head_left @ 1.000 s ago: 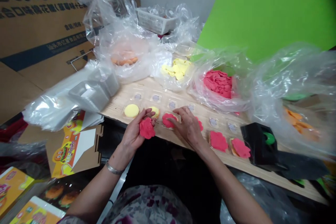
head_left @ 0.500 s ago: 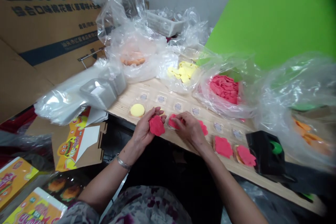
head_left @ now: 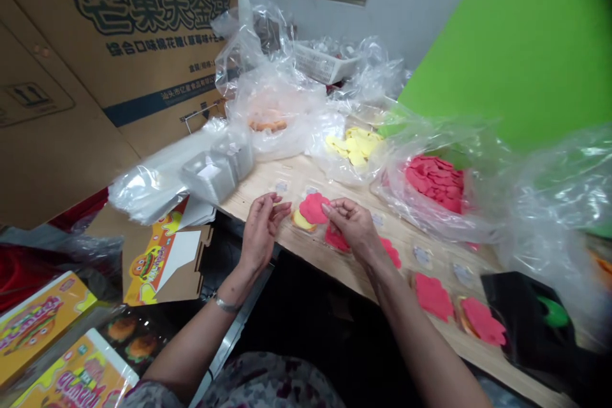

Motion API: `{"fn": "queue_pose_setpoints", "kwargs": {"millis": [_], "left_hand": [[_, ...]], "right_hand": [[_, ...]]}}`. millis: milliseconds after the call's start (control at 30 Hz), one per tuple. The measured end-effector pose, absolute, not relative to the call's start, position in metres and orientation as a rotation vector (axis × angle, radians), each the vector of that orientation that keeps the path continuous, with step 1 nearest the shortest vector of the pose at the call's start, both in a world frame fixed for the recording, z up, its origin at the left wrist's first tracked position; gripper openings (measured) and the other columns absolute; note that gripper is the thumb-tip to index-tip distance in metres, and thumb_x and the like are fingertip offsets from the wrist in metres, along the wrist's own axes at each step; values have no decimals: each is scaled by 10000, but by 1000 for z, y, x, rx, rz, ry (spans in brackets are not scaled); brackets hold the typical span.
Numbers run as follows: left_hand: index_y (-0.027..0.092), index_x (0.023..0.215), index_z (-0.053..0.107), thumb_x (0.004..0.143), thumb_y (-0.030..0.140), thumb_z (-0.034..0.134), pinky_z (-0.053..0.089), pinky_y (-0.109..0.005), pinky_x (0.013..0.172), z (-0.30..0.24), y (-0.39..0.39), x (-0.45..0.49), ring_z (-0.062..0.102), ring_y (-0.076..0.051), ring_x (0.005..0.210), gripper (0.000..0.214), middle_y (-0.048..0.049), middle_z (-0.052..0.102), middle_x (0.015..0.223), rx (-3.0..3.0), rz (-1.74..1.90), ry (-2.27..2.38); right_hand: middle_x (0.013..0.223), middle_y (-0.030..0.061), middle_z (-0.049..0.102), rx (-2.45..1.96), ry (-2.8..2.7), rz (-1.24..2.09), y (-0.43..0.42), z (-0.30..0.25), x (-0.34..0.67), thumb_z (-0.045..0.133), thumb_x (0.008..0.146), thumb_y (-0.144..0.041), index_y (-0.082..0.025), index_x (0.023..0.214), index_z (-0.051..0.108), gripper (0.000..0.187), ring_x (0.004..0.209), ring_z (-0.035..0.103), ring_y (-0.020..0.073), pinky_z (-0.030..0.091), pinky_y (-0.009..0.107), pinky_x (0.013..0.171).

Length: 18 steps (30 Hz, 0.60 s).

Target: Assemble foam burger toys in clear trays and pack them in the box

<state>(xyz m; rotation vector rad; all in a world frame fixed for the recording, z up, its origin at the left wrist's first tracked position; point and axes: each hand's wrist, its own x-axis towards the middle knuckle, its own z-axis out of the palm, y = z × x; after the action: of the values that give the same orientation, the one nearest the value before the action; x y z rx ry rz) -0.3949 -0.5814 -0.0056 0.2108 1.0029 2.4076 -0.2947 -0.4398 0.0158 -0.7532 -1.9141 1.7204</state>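
Note:
A red wavy-edged soft piece point(head_left: 313, 207) lies on a yellow disc point(head_left: 301, 221) in a clear tray at the near edge of the wooden board point(head_left: 294, 172). My right hand point(head_left: 352, 227) pinches the right edge of that red piece with thumb and fingertips. My left hand point(head_left: 261, 234) hovers just left of the disc, fingers loosely curved and apart, with nothing in it. Under and beside my right hand lie more red pieces point(head_left: 337, 239). Further right along the board sit two more red pieces point(head_left: 433, 296) on their trays.
Clear bags behind hold red pieces point(head_left: 435, 180), yellow pieces point(head_left: 356, 142) and orange pieces point(head_left: 268, 121). A stack of clear trays point(head_left: 220, 166) lies left, a white basket point(head_left: 325, 64) at the back, a cardboard box point(head_left: 119, 44) far left, a black object point(head_left: 526, 322) right. Printed burger cards point(head_left: 153, 261) lie below.
The red piece has gone from my left hand to the yellow disc, where my right hand now holds its edge. My left hand is empty. The camera has tilted up and left.

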Motion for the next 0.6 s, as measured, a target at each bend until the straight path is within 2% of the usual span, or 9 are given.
{"fn": "queue_pose_setpoints", "kwargs": {"millis": [67, 133, 233, 300, 367, 467, 533, 600], "left_hand": [[173, 942, 579, 782, 293, 659, 493, -299, 852, -10, -591, -395, 648, -134, 848, 216, -17, 611, 954, 225, 2393, 1073], [172, 937, 573, 775, 302, 665, 501, -300, 838, -13, -595, -394, 645, -130, 835, 227, -20, 605, 971, 222, 2364, 1101], [176, 936, 572, 763, 307, 679, 499, -303, 846, -16, -595, -393, 643, -126, 821, 242, -23, 610, 986, 239, 2319, 1150], [181, 962, 574, 781, 314, 660, 493, -296, 844, -17, -595, -392, 644, -135, 830, 240, -35, 624, 987, 319, 2259, 1241], [187, 995, 581, 818, 316, 615, 486, -289, 839, -18, -596, -392, 637, -153, 867, 222, -56, 636, 995, 493, 2158, 1432], [195, 1031, 613, 857, 284, 556, 444, -321, 911, -21, -596, -391, 595, -186, 978, 204, -82, 638, 1044, 947, 1915, 1852], [191, 1064, 617, 874, 261, 525, 402, -372, 960, -25, -594, -390, 563, -207, 1038, 223, -92, 636, 1088, 1329, 1677, 2093], [180, 1084, 603, 895, 251, 492, 386, -411, 945, -29, -591, -389, 550, -221, 1055, 231, -91, 641, 1102, 1664, 1393, 2267]], "right_hand": [[485, -60, 499, -747, -2007, 1688, -436, 9, -302, 684, 661, -542, -180, 745, 579, 387, 383, 351, 70, 272, 218, 405], [517, -40, 517, -725, -2158, 1552, -437, -1, -309, 631, 722, -517, -181, 738, 581, 340, 421, 396, 91, 313, 233, 440], [680, 27, 584, -678, -2400, 1009, -443, -13, -316, 555, 813, -415, -187, 704, 592, 255, 606, 523, 153, 407, 285, 580], [802, 64, 590, -653, -2471, 645, -448, -16, -316, 518, 849, -353, -187, 724, 603, 225, 737, 553, 190, 428, 312, 661], [888, 91, 577, -649, -2481, 446, -451, -17, -314, 503, 864, -313, -173, 812, 612, 185, 824, 552, 216, 438, 327, 709], [918, 98, 571, -581, -2483, 352, -451, -16, -310, 513, 861, -257, -158, 926, 600, 146, 877, 538, 228, 438, 339, 759], [887, 89, 581, -476, -2539, 337, -447, -18, -311, 522, 853, -219, -165, 896, 610, 112, 869, 532, 225, 429, 340, 776], [848, 84, 595, -423, -2628, 329, -444, -22, -314, 535, 844, -196, -164, 829, 623, 95, 836, 534, 216, 425, 338, 775]]}}
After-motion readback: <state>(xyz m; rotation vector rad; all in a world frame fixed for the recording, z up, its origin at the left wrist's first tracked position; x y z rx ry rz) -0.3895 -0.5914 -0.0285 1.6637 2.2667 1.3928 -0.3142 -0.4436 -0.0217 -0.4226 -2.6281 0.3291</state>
